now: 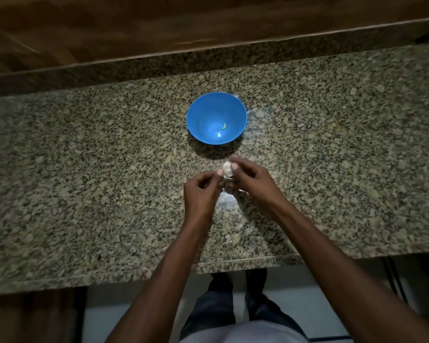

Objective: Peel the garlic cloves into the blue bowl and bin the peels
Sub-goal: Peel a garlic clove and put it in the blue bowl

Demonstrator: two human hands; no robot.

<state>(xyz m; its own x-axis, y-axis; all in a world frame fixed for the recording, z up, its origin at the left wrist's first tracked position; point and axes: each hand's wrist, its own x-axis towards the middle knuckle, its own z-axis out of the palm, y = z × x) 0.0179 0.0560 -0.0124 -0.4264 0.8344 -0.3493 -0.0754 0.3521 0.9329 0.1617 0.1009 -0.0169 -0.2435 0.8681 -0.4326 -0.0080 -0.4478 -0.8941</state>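
Note:
A blue bowl (216,118) stands on the speckled granite counter (84,169), with one small pale clove (224,126) lying inside near its right wall. Just in front of the bowl, both hands meet over a whitish garlic clove (227,168). My left hand (202,188) pinches it from the left with thumb and fingertip. My right hand (249,178) pinches it from the right. Faint, thin peel scraps (227,204) lie on the counter under and behind the hands; they are hard to make out in the dim light.
A raised granite ledge and dark wooden surface (159,26) run along the back. The counter's front edge (159,276) is near my body. The floor and my legs show below it. No bin is in view.

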